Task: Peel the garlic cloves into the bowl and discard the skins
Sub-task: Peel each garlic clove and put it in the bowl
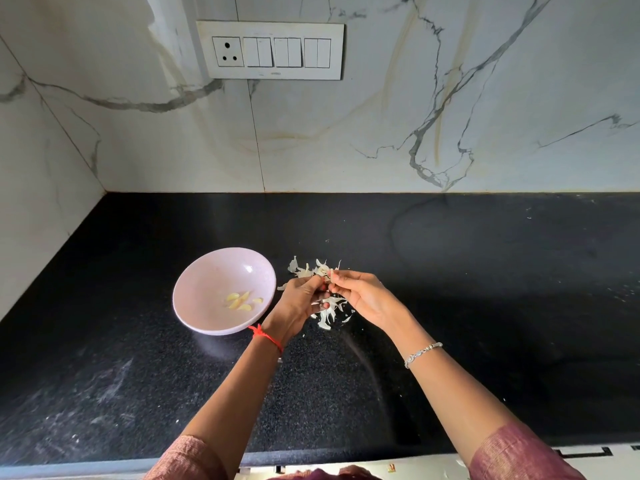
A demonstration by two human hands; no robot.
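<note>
Left hand: curled, pinching what seems a garlic clove.
Right hand: fingertips pinch the same clove.
Skins: strewn on counter under hands.
Pink bowl: left, holding peeled cloves.

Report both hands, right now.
Left hand: fingers curled, pinching a garlic clove.
Right hand: fingers pinching the same garlic clove from the other side.

A black speckled table meets white marble-veined walls in the far-left corner; a white switch panel is mounted there.
</note>
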